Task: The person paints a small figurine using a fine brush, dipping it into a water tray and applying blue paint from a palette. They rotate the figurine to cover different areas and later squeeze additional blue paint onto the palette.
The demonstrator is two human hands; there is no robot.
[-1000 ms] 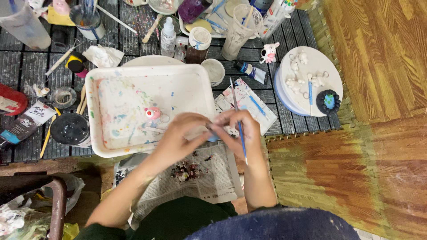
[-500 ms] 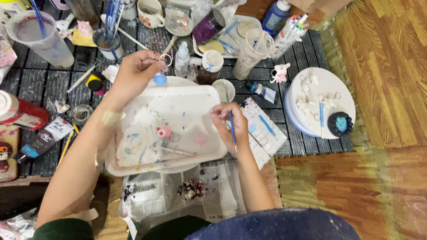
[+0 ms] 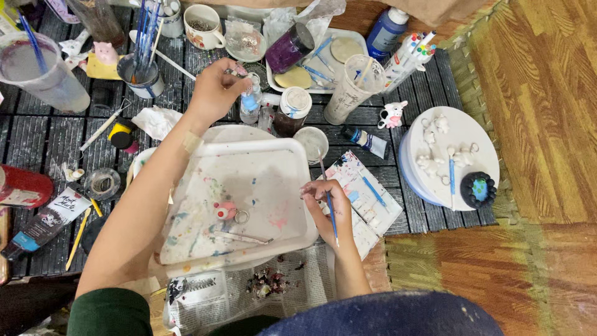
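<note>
Fingers of the left hand point(image 3: 214, 93) pinch the top of a small clear plastic bottle with blue liquid point(image 3: 250, 107), which stands upright on the dark slatted mat point(image 3: 37, 143) just behind the white square paint-stained tray point(image 3: 249, 186). The right hand point(image 3: 326, 208) is curled around a thin blue-handled paintbrush point(image 3: 330, 208), resting at the tray's right edge, over a white printed paper sheet with blue patches point(image 3: 367, 190). On the tray lies a small pink round figurine with a metal ring point(image 3: 227, 213). A black flat paint tube with a white label point(image 3: 43, 224) lies at the mat's left edge, beside a red cylindrical container point(image 3: 25, 185). A tall blue bottle point(image 3: 387, 31) stands at the back, and a white round plate carrying small white figurines point(image 3: 454, 143) sits to the right.
</note>
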